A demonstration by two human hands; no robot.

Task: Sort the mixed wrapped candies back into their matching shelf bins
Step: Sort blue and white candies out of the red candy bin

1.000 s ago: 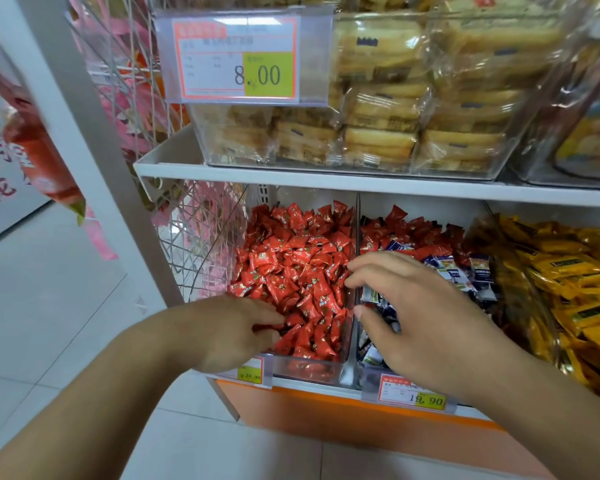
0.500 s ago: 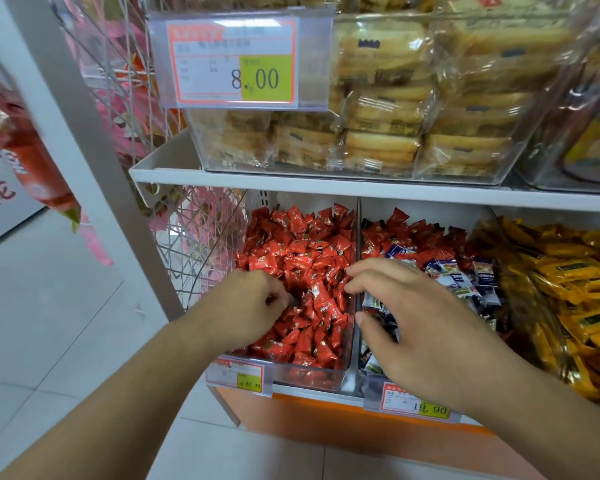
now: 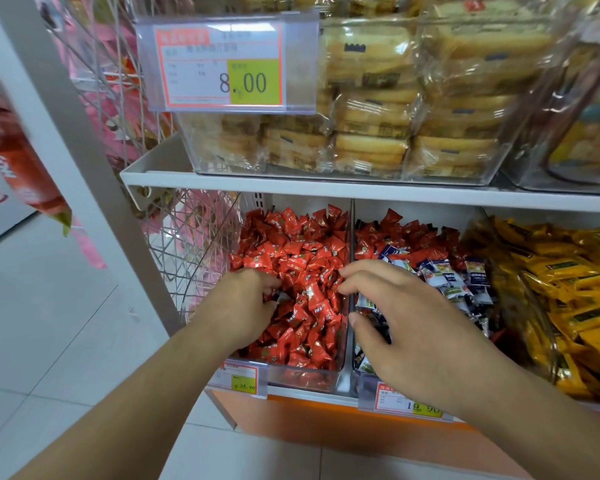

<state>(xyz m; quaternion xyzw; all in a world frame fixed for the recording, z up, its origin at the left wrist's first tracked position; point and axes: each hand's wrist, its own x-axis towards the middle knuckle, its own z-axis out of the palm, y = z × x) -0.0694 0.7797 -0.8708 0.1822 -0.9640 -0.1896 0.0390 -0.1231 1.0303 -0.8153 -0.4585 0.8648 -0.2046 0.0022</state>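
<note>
On the lower shelf a clear bin (image 3: pixel 302 375) is full of red wrapped candies (image 3: pixel 291 251). The bin to its right holds red candies (image 3: pixel 413 233) mixed with navy-and-white ones (image 3: pixel 444 275). My left hand (image 3: pixel 246 306) is dug into the red bin, fingers curled round a candy whose dark-and-white wrapper edge shows at the fingertips. My right hand (image 3: pixel 406 323) hovers over the mixed bin with fingers loosely arched. Its fingertips reach across the clear divider (image 3: pixel 352 233) to the red candies, and I see nothing in it.
A third bin of yellow wrapped sweets (image 3: pixel 568 289) stands at the right. The white shelf edge (image 3: pixel 326 188) overhead carries a clear box of wrapped cakes (image 3: pixel 378 133) with an 8.00 price tag (image 3: pixel 222 64). A wire rack (image 3: pixel 187 244) and a white post (image 3: pixel 84 161) stand left.
My left hand has moved from the front of the red bin up into its middle and curled its fingers into the pile. My right hand has barely shifted.
</note>
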